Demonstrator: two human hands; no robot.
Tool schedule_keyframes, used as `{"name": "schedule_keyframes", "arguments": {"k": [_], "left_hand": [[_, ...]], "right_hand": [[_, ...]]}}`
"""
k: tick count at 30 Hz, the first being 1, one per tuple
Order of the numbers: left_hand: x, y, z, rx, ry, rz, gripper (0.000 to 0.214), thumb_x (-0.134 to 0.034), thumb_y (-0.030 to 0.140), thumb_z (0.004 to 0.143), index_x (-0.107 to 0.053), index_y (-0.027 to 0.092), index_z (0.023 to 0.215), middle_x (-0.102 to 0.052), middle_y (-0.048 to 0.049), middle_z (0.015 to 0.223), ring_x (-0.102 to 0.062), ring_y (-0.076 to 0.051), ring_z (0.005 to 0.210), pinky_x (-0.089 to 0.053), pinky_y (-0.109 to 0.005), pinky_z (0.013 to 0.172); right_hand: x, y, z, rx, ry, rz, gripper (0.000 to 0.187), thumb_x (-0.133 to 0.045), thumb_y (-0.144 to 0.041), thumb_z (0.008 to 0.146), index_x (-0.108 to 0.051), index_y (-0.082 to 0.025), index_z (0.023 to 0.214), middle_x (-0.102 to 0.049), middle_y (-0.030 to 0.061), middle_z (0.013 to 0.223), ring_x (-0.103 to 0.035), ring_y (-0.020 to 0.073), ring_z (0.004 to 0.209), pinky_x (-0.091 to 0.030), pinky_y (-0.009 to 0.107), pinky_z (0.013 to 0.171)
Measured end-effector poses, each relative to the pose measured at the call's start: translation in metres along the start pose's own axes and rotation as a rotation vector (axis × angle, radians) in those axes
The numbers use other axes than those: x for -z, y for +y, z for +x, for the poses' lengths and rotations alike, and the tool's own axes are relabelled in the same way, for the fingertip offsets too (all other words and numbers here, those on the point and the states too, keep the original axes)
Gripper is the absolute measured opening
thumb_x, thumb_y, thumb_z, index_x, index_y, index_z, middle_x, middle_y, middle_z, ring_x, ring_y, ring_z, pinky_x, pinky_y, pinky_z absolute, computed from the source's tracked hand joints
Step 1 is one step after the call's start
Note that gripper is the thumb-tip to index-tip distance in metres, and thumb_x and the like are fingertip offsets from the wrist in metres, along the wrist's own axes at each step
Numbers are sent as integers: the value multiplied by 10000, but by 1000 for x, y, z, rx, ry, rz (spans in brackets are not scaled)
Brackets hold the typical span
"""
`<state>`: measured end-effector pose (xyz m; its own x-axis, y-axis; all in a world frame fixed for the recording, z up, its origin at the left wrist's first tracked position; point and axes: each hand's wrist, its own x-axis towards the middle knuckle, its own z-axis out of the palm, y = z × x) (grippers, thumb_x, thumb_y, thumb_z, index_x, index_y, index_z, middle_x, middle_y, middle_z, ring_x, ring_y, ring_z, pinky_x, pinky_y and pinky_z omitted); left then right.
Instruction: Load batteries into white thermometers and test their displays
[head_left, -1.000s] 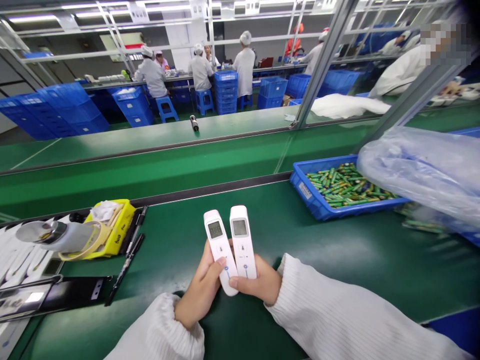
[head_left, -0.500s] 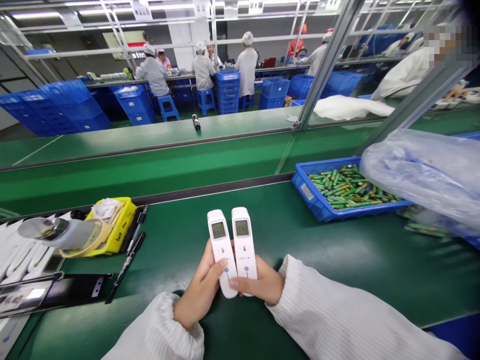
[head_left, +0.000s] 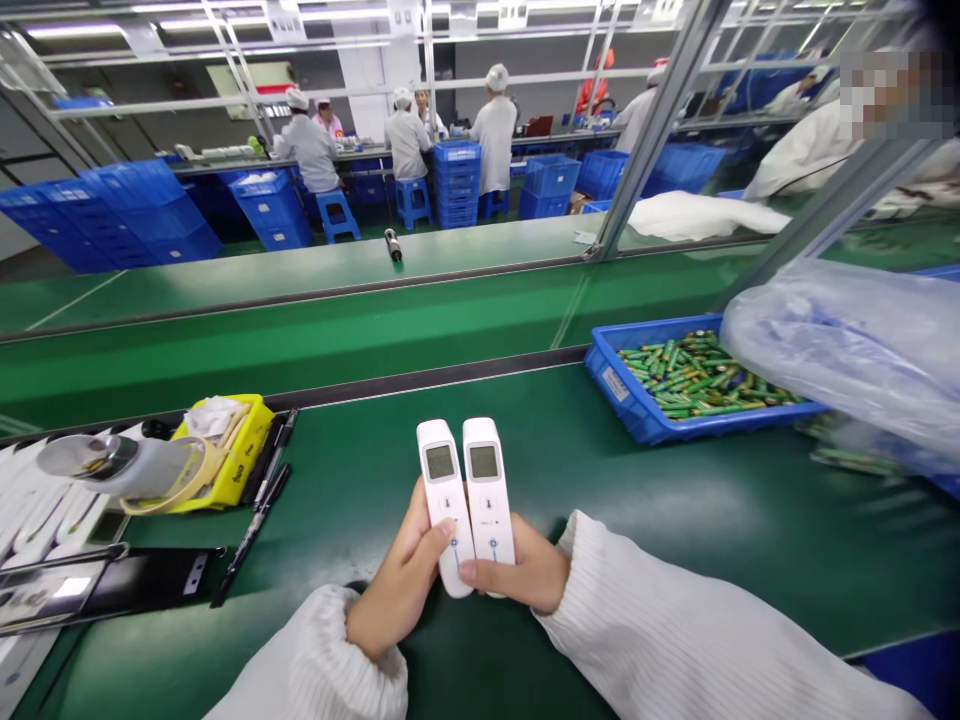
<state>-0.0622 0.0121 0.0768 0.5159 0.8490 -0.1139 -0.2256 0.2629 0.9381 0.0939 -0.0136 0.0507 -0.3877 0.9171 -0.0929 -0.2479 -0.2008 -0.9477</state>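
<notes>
Two white infrared thermometers [head_left: 442,500] are held side by side over the green work table [head_left: 570,480], screens facing up. My left hand [head_left: 405,575] is closed around the left one, its thumb lying beside the lower button. Around the lower part of the right thermometer [head_left: 489,505] my right hand [head_left: 525,568] is closed, and its thumb reaches across to the left one's edge. Both small screens look grey, with any digits too faint to read. Most of my fingers are hidden behind the thermometers.
A blue tray of green batteries [head_left: 697,375] stands at the right, partly under a clear plastic bag [head_left: 847,340]. On the left are a yellow bin [head_left: 244,455], pens [head_left: 251,535] and several white thermometers [head_left: 45,510]. Beyond the green belt [head_left: 337,320], people in white work at another bench.
The digits on both thermometer screens have faded. My hands and the thermometers have stayed almost in place.
</notes>
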Motion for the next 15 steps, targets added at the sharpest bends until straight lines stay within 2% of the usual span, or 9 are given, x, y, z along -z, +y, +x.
{"name": "schedule_keyframes", "arguments": {"k": [6, 15], "left_hand": [[1, 0, -1, 5, -10, 0, 451, -491, 333, 918, -402, 266, 1355, -482, -54, 1390, -431, -256, 1281, -257, -402, 1117], [3, -1, 0, 52, -46, -48, 443, -503, 327, 908, -393, 267, 1333, -540, -69, 1326, -427, -284, 1283, -293, -430, 1095]], "right_hand": [[-1, 0, 0, -3, -1, 10, 426, -740, -451, 705, -649, -136, 976, -613, 9, 687, -567, 128, 615, -499, 288, 623], [-2, 1, -2, -11, -14, 46, 455, -744, -434, 714, -639, -130, 1036, -605, 9, 703, -567, 127, 650, -498, 291, 665]]}}
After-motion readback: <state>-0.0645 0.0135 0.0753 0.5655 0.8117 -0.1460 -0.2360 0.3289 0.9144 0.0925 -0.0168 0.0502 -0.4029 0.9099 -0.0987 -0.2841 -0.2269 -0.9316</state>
